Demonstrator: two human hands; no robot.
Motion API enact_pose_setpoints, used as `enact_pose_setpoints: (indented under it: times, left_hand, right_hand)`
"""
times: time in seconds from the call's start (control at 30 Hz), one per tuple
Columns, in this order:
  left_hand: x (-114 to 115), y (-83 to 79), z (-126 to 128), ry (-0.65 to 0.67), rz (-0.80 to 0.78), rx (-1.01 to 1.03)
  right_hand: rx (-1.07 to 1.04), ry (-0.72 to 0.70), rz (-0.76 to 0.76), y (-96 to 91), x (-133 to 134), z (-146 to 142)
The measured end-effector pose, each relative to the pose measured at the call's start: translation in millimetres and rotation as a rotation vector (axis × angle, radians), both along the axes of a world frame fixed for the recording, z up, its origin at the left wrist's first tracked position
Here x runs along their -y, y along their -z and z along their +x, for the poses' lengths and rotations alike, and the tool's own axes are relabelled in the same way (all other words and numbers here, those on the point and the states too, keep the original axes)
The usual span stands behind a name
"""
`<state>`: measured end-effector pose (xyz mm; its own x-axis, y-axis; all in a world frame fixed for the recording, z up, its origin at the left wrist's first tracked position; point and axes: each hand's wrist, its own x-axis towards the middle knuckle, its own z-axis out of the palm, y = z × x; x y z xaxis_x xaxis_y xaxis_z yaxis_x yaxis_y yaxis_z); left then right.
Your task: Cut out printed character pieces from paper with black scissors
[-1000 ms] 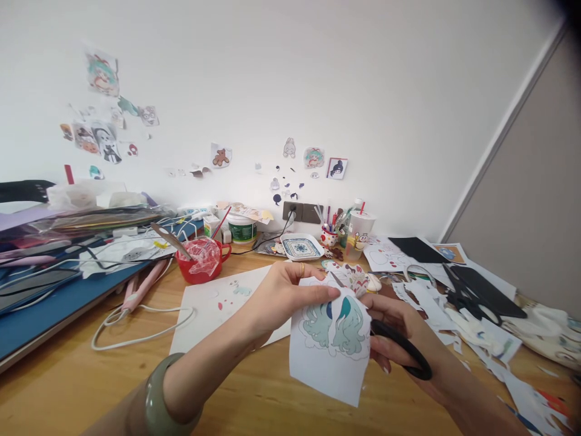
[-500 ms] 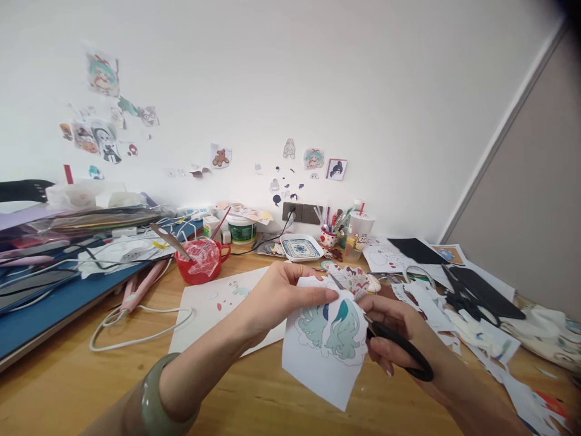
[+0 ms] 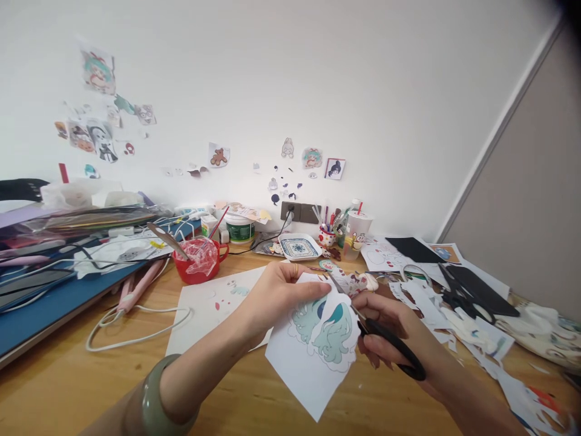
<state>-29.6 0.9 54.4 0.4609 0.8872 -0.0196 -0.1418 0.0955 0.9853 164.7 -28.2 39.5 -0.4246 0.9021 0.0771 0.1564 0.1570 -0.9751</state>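
Observation:
My left hand pinches the top edge of a white paper sheet printed with a teal-haired cartoon figure. It wears a gold ring, and a green bangle sits on that wrist. My right hand is wrapped through the black handles of a pair of scissors. The blades meet the right edge of the figure, along its outline. Paper and scissors are held above the wooden desk.
A red cup with plastic wrap, a patterned dish, a pen pot and a drink cup stand at the back. Paper scraps and second black scissors lie right. White cable and blue board lie left.
The paper has turned clockwise in my left hand, its lower corner swinging down and left. The scissors have advanced along the figure's outline. The view shifted slightly.

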Motion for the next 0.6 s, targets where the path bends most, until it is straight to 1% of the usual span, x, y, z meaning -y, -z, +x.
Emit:
enact_pose_setpoints:
  times: [0.17, 0.47, 0.6]
  left_hand:
    - [0.2, -1.2, 0.5, 0.002, -0.011, -0.007]
    - [-0.1, -1.1, 0.0, 0.019, -0.008, 0.003]
    - [0.0, -1.2, -0.1, 0.019, -0.005, 0.004]
  right_hand:
    - [-0.014, -0.013, -0.001, -1.2, -0.2, -0.2]
    - [-0.005, 0.035, -0.006, -1.8, 2.1, -1.6]
    - [-0.005, 0.031, -0.001, -1.9, 3.7, -1.4]
